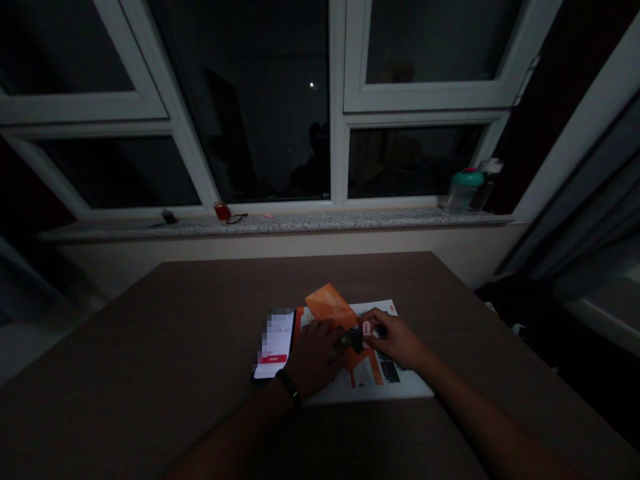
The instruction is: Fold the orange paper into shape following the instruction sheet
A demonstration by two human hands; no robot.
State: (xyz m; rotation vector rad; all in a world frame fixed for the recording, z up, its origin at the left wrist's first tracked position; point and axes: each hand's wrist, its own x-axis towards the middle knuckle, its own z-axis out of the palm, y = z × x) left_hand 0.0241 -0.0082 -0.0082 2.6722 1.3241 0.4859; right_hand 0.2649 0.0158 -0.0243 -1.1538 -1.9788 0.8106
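Observation:
My left hand (313, 357), with a dark band on the wrist, lies over a printed sheet (370, 393) on the table. Its fingers are stretched out and apart, their tips near a small dark object (355, 338) that is too dim to name. My right hand (395, 339) is closed in a pinch on a small pale tag with reddish print (367, 329), right beside the dark object. An orange folded card (327, 303) sticks out beyond my left fingers on top of the sheet. Left of that hand lies a lit phone (277, 343), its screen partly blurred.
The brown table (200, 313) reaches to the wall under a window. On the speckled sill (310, 221) stand a green-lidded bottle (465, 190) at right, a small red item (222, 212) and a small dark item (169, 217) at left. A curtain hangs at right.

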